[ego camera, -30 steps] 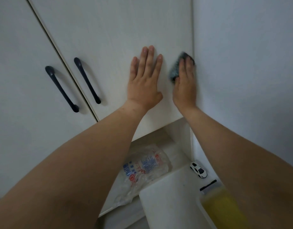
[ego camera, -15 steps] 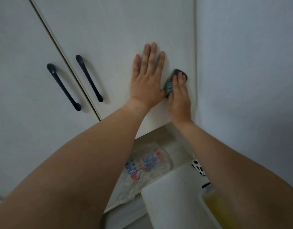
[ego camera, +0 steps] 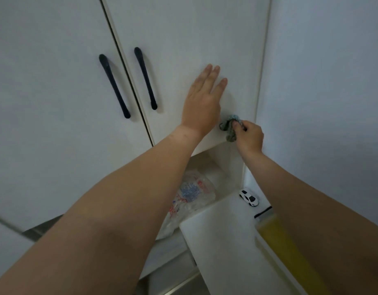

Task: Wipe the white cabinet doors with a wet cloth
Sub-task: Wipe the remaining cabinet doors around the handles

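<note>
Grey cloth (ego camera: 230, 127) in right hand (ego camera: 248, 137)

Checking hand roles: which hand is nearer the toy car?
Right. The right hand grips the cloth at the door's lower corner, almost above the toy car; the left hand rests higher, further left.

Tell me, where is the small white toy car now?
In the head view the white toy car sits low and right of centre, on the white ledge beside the wall, under the right forearm.
</note>
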The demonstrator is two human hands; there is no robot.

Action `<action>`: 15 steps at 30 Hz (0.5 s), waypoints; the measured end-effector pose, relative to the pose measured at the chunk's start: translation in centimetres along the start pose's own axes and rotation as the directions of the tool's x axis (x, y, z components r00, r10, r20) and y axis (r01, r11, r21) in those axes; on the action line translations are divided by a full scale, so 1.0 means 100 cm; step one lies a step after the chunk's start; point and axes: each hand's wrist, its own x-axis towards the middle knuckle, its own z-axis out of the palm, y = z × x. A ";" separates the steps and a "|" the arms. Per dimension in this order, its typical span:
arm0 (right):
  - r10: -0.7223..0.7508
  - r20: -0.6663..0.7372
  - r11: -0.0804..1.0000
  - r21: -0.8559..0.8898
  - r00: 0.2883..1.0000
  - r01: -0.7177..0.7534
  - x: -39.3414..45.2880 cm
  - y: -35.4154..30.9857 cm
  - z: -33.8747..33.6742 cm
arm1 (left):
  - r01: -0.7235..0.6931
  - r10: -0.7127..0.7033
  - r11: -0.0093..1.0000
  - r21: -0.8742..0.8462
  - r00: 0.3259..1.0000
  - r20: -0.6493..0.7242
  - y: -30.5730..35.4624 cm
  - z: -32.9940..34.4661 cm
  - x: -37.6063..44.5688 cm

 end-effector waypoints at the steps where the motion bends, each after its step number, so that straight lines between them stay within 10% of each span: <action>1: 0.035 -0.004 0.998 0.046 0.999 -0.035 -0.006 -0.002 0.000 | 0.085 -0.082 0.990 -0.114 0.996 0.029 0.005 -0.002 -0.008; 7: 0.229 -0.013 0.947 0.236 0.973 -0.220 -0.054 -0.007 -0.012 | 0.635 -0.340 0.675 -0.375 0.719 0.606 0.030 -0.011 -0.056; 15: 0.358 -0.094 0.920 0.205 0.929 -0.334 -0.164 -0.020 -0.066 | 0.658 -0.158 0.378 -0.651 0.739 0.654 0.094 -0.023 -0.125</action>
